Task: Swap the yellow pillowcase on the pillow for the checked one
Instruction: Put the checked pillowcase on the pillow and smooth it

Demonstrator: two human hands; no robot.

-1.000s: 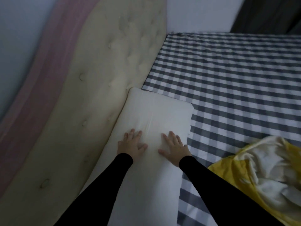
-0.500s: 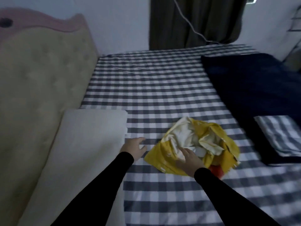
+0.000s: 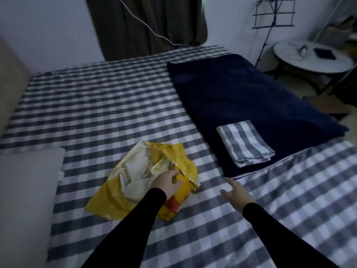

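The yellow pillowcase [image 3: 135, 182] lies crumpled on the checked bed sheet, off the pillow. My left hand [image 3: 167, 183] rests on its right side with fingers curled into a fold of the fabric. The bare white pillow [image 3: 29, 192] lies at the left edge of the bed. The checked pillowcase [image 3: 245, 144] sits neatly folded on a dark blue blanket [image 3: 241, 93] to the right. My right hand [image 3: 237, 194] hovers open over the sheet, fingers spread, a short way below and left of the folded pillowcase, touching nothing.
The checked sheet [image 3: 100, 113] covers the bed. A padded headboard [image 3: 7, 84] runs along the left. A dark curtain [image 3: 146, 22] hangs behind the bed. A round white table [image 3: 313, 60] and a music stand [image 3: 272, 14] stand at the far right.
The view swung right. My left hand moved from the sheet beside the pillow onto the yellow pillowcase. My right hand left the yellow pillowcase and moved right, nearer the folded checked one.
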